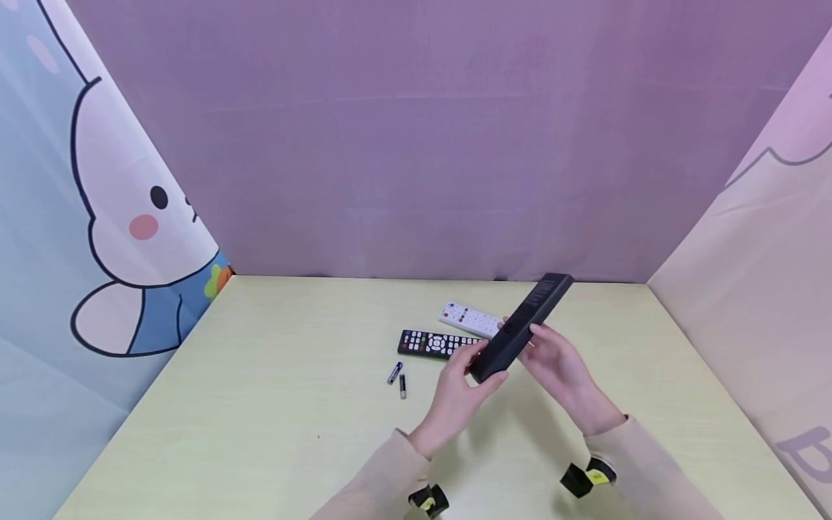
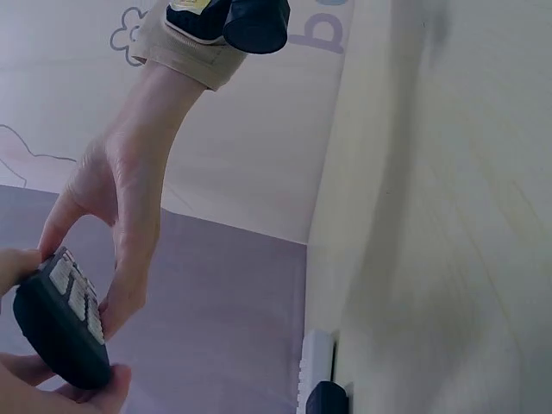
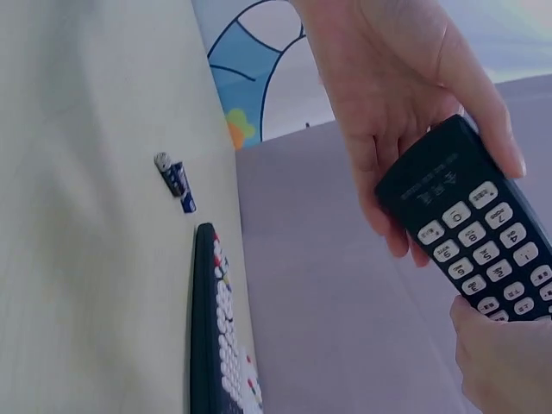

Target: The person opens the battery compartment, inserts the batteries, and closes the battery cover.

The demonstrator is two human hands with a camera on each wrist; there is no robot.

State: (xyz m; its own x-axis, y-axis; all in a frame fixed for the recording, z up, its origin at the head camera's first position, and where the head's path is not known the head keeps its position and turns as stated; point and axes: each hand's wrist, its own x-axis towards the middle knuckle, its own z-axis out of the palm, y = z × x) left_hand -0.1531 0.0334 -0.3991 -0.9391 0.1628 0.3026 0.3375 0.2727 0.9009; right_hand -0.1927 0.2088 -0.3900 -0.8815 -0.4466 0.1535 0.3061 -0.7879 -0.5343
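Both hands hold a black remote control [image 1: 520, 328] above the table, tilted with its far end raised. Its pale number buttons show in the right wrist view, while the head view sees its dark underside. My left hand [image 1: 458, 393] grips the near end between thumb and fingers. Farther up, my right hand [image 1: 562, 368] holds the remote by its edges, partly hidden behind it. On the table beyond lie a second black remote [image 1: 422, 344] with coloured buttons and a white remote [image 1: 469, 318]. Two small batteries, one [image 1: 394, 373] above the other [image 1: 403, 386], lie left of my left hand.
A pale wooden table [image 1: 273, 404] spreads beneath the hands. Behind it hangs a purple cloth [image 1: 416, 144], with printed cloths at the left [image 1: 130, 303] and right [image 1: 767, 289]. Black camera mounts [image 1: 588, 477] sit at both wrists.
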